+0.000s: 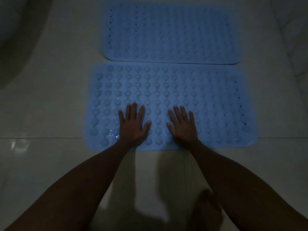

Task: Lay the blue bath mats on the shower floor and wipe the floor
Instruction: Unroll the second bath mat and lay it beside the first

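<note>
Two blue rubber bath mats lie flat on the pale tiled floor (50,105), one behind the other, long sides nearly touching. The near mat (208,100) is covered in round bumps and rows of small holes. The far mat (171,30) looks the same. My left hand (133,125) lies palm down, fingers spread, on the near mat close to its front edge. My right hand (183,125) presses flat beside it, also spread. Neither hand holds anything.
A dark curved object (20,39) fills the top left corner. A tiled wall or step (295,39) rises along the right. My bare foot (208,209) stands on the tiles below the near mat. The light is dim.
</note>
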